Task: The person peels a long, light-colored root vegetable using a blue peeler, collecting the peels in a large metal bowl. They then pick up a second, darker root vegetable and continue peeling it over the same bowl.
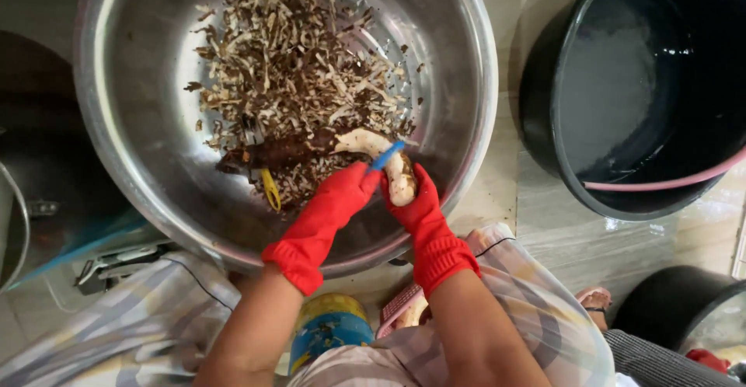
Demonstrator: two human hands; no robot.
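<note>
Over the steel basin (140,123), catching peelings, the right hand (416,204) clamps a half-peeled root (381,154) while the left hand (342,193), at its 9 o'clock, grips a blue peeler (386,155).

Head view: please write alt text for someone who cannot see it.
Two hands in red rubber gloves work over a large steel bowl: the right hand holds a partly peeled pale root, and the left hand holds a blue-handled peeler against it. Brown and white peelings fill the bowl; a dark tub of water stands to the right.
</note>
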